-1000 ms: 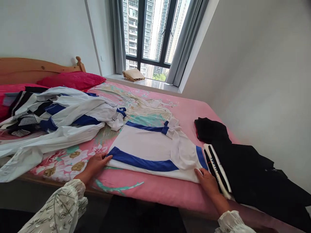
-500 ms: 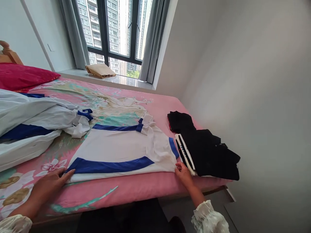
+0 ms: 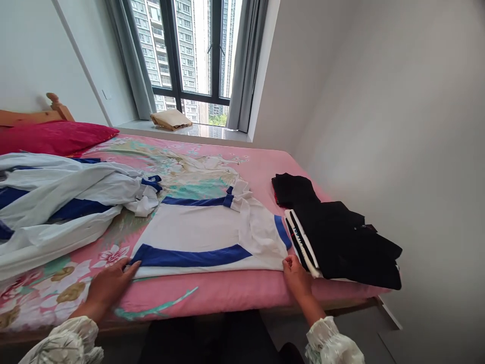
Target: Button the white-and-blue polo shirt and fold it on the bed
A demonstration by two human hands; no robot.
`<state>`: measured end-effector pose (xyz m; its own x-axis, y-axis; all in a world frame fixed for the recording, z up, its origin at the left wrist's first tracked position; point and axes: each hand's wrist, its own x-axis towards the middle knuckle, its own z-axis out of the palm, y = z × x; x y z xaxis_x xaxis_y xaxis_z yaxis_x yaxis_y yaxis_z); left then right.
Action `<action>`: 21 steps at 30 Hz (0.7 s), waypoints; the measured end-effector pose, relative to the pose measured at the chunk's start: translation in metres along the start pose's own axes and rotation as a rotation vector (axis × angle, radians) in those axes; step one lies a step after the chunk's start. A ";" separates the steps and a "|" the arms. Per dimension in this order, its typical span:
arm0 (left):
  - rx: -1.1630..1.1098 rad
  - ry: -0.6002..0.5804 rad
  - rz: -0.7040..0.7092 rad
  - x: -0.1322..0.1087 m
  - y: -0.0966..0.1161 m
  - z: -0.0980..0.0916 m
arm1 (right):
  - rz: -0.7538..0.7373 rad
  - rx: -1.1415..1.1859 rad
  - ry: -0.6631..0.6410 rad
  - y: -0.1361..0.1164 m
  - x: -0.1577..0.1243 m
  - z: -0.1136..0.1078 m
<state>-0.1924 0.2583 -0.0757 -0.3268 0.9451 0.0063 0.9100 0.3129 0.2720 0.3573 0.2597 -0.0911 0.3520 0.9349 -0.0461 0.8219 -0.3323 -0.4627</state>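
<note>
A white shirt with blue panels (image 3: 197, 227) lies partly folded near the bed's front edge, its sleeves laid over the body toward the right. My left hand (image 3: 111, 283) pinches its lower left corner between thumb and fingers. At the lower right corner, my right hand (image 3: 297, 275) grips the fabric with curled fingers. Just right of that hand are folded white and black clothes (image 3: 303, 242), beside a spread of folded black garments (image 3: 341, 237).
More white and blue clothing (image 3: 76, 202) lies heaped at the left of the floral bed (image 3: 257, 156). Behind it is a red pillow (image 3: 64, 137). A beige folded item (image 3: 171, 119) rests on the windowsill. A wall rises at the right.
The view has turned left, so everything appears farther right and more of the clothing heap and headboard shows. Both hands stay at the same corners of the shirt.
</note>
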 end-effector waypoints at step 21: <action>-0.228 0.022 -0.081 -0.003 -0.003 -0.008 | 0.017 0.072 -0.062 0.000 0.009 -0.005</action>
<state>-0.1961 0.2534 -0.0687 -0.4045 0.9145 -0.0043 0.8001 0.3562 0.4827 0.3624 0.2679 -0.0871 0.3356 0.9358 -0.1079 0.7811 -0.3405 -0.5234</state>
